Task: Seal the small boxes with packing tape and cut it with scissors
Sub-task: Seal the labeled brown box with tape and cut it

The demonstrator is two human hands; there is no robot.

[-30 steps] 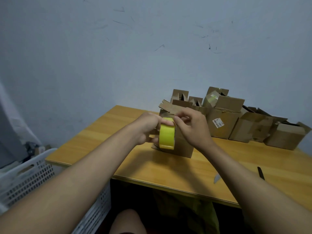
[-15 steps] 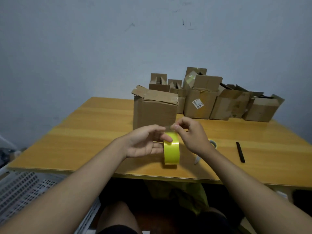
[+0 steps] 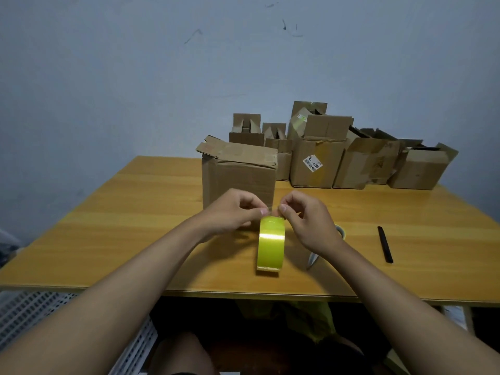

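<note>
Yellow tape roll (image 3: pixel 270 243) on edge on the counter (image 3: pixel 140 212), top pinched between left hand (image 3: pixel 232 212) and right hand (image 3: pixel 308 220) grips.

1. Your left hand (image 3: pixel 235 211) and right hand (image 3: pixel 308 220) are bare: no gloves, rings or watch.
2. Your forearms show no sleeves.
3. Your knee below is uncovered too.

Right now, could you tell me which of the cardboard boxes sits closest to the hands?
The tall box standing alone directly behind both hands, flaps loosely folded; the others are clustered against the wall.
</note>
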